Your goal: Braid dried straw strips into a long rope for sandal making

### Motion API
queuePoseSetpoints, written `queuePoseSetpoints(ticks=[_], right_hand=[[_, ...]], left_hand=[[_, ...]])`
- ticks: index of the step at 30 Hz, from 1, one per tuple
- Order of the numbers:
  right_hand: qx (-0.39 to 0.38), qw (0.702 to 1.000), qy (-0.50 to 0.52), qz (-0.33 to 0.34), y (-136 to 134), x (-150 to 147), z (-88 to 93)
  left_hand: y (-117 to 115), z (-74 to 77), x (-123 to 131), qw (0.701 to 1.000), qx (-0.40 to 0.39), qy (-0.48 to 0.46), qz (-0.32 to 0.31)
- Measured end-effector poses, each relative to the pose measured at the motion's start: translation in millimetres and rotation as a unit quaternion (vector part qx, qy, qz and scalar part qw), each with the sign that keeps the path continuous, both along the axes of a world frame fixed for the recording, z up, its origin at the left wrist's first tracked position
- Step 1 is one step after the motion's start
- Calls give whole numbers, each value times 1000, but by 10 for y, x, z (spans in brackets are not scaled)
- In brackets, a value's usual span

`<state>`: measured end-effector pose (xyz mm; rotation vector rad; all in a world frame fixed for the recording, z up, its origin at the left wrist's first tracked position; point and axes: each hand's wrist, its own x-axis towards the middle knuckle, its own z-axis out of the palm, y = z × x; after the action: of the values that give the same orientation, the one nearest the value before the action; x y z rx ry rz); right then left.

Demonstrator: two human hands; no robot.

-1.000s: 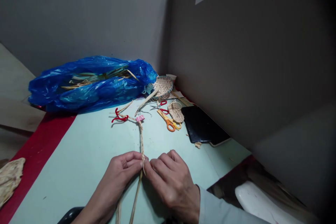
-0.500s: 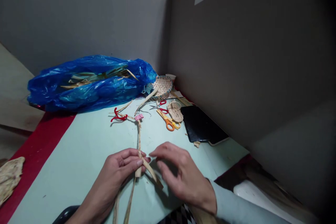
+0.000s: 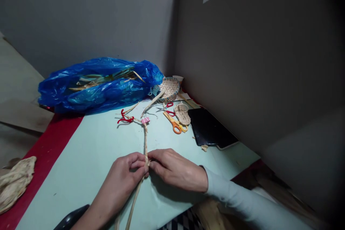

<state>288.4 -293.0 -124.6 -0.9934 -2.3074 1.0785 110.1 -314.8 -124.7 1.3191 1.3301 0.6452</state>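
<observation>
A thin braid of pale dried fibre [image 3: 146,138] runs from a pink binder clip [image 3: 145,120] down the table toward me. My left hand [image 3: 126,172] is closed on its near end, thumb and fingers pinching it. From the other side my right hand [image 3: 175,169] pinches the fibre at the same spot, fingertips almost touching the left ones. Below the hands a loose fibre strand [image 3: 134,201] hangs toward the near edge. Red pipe-cleaner-like ties [image 3: 125,118] are wound round fibre beside the clip. The fingers hide the exact crossing of the strands.
A blue plastic bag [image 3: 102,97] of dried strips lies at the back left. Beyond the clip are a woven basket [image 3: 169,88], orange-handled scissors [image 3: 176,128], red-handled scissors [image 3: 170,113], a small woven piece [image 3: 182,115] and a black tablet [image 3: 211,127]. A dried husk [image 3: 17,183] sits far left.
My right hand has moved left and closed on the fibre beside my left hand. The wide strip that stuck out to the right is now folded in among the fingers. The view shifted slightly.
</observation>
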Motion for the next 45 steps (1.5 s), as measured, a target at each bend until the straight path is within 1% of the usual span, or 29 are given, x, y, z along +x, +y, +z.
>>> queuePoseSetpoints(ticks=[2,5,9,14,18,20,22,26,28,33,36,39,42,45], right_hand=[[1,1000,10,-25,5,-21,-34],[11,996,19,-81,-9,-62,-97],[28,992,29,-122,-80,-123,-172],[-5,985,72,-154,-143,-181,-216],[-38,981,82,-172,-150,-181,-190],[-56,979,86,-177,-146,-169,-189],[-69,977,98,-179,-137,-158,-207],[-92,971,131,-175,-108,-145,-265],[-114,968,155,-164,-91,-142,-275],[-194,949,214,-125,-46,-129,-230],[-222,939,235,-116,-27,-112,-181],[-248,928,250,-119,-20,-92,-121],[-278,917,263,-115,-17,-81,-80],[-286,915,267,-98,-8,-92,-117]], left_hand=[[-11,12,10,999,25,34,-9],[-29,47,32,993,63,97,-20],[-46,89,51,983,88,159,-39],[-79,123,41,962,129,235,-55],[-71,168,15,955,144,247,-72],[-43,174,-5,962,135,224,-73],[-16,153,-30,974,118,182,-61],[-9,84,-79,991,91,97,-23],[-24,75,-100,995,75,65,2],[-28,80,-129,996,78,20,47],[-15,29,-129,997,27,-30,60],[-26,-18,-123,994,-34,-96,46],[-41,-10,-103,989,-42,-131,57],[-25,12,-55,986,-56,-142,71]])
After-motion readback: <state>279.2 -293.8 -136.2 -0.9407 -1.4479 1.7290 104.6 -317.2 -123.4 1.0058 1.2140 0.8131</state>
